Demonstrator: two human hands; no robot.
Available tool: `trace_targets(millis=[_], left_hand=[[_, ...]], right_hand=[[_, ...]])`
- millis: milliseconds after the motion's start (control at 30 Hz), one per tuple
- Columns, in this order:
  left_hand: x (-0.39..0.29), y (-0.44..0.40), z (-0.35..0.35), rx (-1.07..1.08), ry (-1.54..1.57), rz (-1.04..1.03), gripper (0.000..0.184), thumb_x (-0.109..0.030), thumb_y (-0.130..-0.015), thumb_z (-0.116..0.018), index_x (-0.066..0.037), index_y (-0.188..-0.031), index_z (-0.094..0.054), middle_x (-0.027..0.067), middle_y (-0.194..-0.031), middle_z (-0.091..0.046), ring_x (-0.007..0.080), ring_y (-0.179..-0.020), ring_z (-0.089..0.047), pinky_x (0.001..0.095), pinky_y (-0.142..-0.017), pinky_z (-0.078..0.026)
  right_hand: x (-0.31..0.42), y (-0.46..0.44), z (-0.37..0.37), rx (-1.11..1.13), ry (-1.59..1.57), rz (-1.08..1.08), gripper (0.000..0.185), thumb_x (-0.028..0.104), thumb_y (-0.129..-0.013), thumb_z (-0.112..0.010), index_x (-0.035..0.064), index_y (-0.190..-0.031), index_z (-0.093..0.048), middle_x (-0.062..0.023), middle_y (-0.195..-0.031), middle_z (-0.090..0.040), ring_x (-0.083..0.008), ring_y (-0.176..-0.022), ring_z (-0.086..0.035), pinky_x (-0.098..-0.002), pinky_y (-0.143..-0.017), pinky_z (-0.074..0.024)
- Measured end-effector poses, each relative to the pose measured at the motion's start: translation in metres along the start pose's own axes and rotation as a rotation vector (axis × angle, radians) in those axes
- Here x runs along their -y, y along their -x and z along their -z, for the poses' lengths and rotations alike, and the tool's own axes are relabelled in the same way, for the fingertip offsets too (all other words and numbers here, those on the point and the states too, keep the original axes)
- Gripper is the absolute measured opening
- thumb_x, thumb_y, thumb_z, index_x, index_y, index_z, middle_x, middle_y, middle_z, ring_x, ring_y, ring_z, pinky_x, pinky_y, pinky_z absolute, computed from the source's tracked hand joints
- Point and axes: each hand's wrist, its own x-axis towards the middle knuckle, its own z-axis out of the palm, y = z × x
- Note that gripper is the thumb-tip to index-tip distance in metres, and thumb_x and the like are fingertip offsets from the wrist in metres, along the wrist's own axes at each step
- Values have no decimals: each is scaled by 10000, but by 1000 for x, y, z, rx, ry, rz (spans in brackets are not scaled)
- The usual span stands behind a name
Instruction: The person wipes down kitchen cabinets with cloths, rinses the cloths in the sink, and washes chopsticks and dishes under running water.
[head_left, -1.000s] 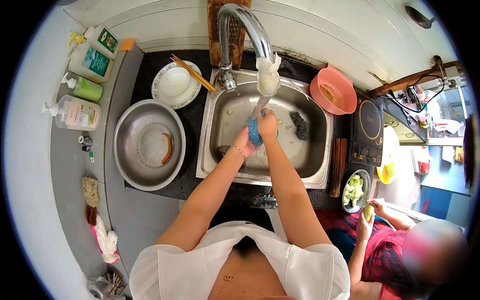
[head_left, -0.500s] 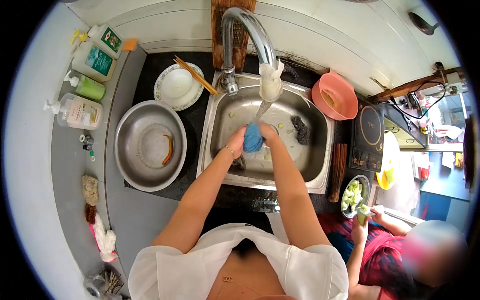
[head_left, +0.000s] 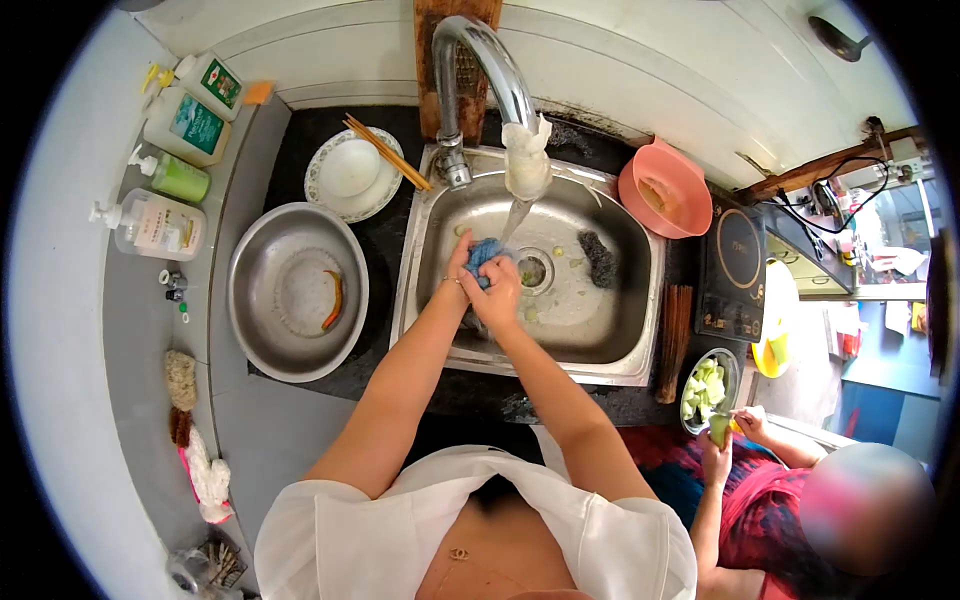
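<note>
A wet blue cloth (head_left: 484,250) is bunched between both hands over the left half of the steel sink (head_left: 610,345). My left hand (head_left: 459,264) grips it from the left side. Across its lower right, my right hand (head_left: 500,288) is closed on the same cloth, with the fingers folded over. Water runs from the tap (head_left: 490,60), whose spout has a white cloth wrap (head_left: 527,160), just to the right of the blue cloth. The drain (head_left: 535,270) and a dark scouring pad (head_left: 597,258) lie to the right of my hands.
Left of the sink stand a metal basin (head_left: 245,290) and a plate (head_left: 325,205) with chopsticks (head_left: 390,155). A pink bowl (head_left: 630,195), a bamboo brush (head_left: 675,340) and an induction cooker (head_left: 738,250) are on the right. There a co-worker's hands (head_left: 735,435) hold a green vegetable piece by a bowl.
Both hands have moved left and slightly closer to me with the blue cloth, out from under the water stream. My right hand has come across and folded over the cloth.
</note>
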Motion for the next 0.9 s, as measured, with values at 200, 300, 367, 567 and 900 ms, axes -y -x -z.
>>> trace_targets(millis=[200,300,367,567,900], left_hand=[[13,23,-41,-144,-120,35,271,-327,-831,-427,-81,-828,-541,21,-750,-562,154,-675,-545,309,-609,-459],[16,31,-42,-187,-225,21,256,-292,-857,-405,-68,-865,-529,35,-784,-567,168,-702,-554,306,-648,-474],[19,37,-36,-181,-353,-31,264,-280,-849,-429,-46,-934,-519,48,-887,-558,158,-790,-548,307,-696,-462],[24,44,-11,-216,-865,-184,439,-214,-787,-545,-6,-1156,-431,93,-1131,-488,180,-1056,-445,293,-899,-337],[19,50,-20,-170,-1061,-464,315,-157,-742,-571,-30,-1028,-530,67,-950,-549,152,-877,-502,258,-749,-399]], right_hand=[[-4,-35,0,-62,235,-258,282,298,-710,-573,28,-630,-571,-167,-666,-556,-355,-622,-535,-432,-598,-409],[-39,-60,6,82,193,-494,375,359,-763,-517,-5,-725,-598,-203,-757,-578,-359,-674,-551,-401,-616,-421],[-62,-65,12,192,91,-653,435,395,-786,-487,-26,-792,-596,-201,-796,-585,-322,-708,-559,-367,-642,-422],[-74,-61,19,451,-124,-681,511,427,-816,-460,-65,-920,-557,-111,-799,-584,-179,-699,-523,-302,-675,-414],[-16,-83,53,398,-526,-772,159,170,-758,-601,34,-728,-525,-8,-653,-519,-86,-577,-470,-229,-515,-390]])
